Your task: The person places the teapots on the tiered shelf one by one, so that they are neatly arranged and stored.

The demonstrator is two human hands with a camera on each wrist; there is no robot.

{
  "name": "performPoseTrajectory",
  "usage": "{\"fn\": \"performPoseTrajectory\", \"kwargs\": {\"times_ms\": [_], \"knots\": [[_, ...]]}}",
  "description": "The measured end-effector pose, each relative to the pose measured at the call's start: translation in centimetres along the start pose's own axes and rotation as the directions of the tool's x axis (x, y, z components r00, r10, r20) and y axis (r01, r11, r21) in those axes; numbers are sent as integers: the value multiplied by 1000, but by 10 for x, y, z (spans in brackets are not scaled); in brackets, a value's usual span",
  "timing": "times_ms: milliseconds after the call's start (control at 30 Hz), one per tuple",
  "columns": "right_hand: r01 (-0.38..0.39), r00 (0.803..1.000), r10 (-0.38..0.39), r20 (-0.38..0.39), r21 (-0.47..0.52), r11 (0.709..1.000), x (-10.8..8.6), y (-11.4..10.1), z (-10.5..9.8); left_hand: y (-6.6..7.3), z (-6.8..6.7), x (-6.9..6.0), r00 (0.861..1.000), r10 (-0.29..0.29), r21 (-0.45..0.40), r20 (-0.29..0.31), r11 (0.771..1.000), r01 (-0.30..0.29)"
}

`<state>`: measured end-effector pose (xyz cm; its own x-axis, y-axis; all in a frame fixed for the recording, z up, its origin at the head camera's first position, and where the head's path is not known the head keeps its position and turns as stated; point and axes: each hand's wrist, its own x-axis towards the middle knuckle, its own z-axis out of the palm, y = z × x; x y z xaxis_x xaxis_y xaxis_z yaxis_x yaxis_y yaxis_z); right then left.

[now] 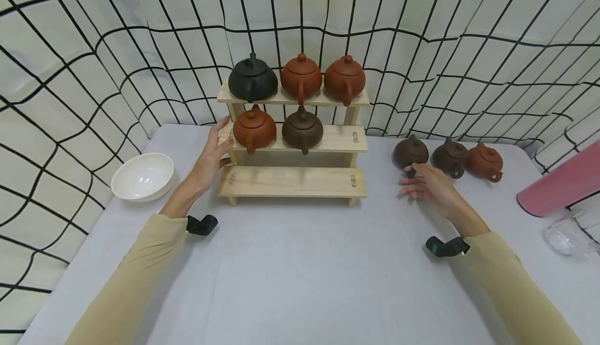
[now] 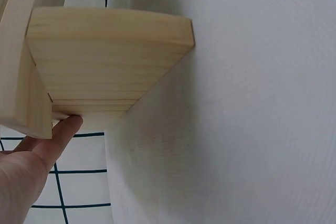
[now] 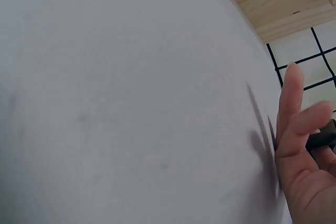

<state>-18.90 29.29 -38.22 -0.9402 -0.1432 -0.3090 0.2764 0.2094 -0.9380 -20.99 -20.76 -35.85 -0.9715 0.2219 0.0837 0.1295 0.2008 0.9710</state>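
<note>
My left hand (image 1: pixel 208 160) is at the left side of a three-tier wooden stand (image 1: pixel 290 181), fingers extended; in the left wrist view its fingertip touches the wood. A black teapot (image 1: pixel 253 80) and two reddish-brown teapots (image 1: pixel 301 76) stand on the top tier. On the middle tier are an orange-brown teapot (image 1: pixel 254 127) and a dark brown teapot (image 1: pixel 302 128). My right hand (image 1: pixel 431 186) is by the handle of another dark brown teapot (image 1: pixel 410 151), fingers loosely extended. A dark handle (image 3: pixel 321 140) shows behind its fingers in the right wrist view.
A dark olive-brown teapot (image 1: pixel 449 156) and a reddish teapot (image 1: pixel 485 161) stand right of the right hand. A white bowl (image 1: pixel 142 177) is on the left. A pink cylinder (image 1: pixel 562 178) and a clear glass item (image 1: pixel 569 235) lie far right. Black wire mesh (image 1: pixel 178 29) encloses the table.
</note>
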Motion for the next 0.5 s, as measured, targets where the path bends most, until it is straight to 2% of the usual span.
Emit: {"fn": "performPoseTrajectory", "kwargs": {"times_ms": [267, 500], "knots": [[-44, 998, 44, -37, -6, 999, 2, -5, 3, 0, 0, 0, 1000, 12, 3, -1, 1000, -12], [1, 998, 7, -68, 123, 992, 0, 1, 2, -1, 0, 0, 1000, 17, -8, 4, 1000, -17]]}}
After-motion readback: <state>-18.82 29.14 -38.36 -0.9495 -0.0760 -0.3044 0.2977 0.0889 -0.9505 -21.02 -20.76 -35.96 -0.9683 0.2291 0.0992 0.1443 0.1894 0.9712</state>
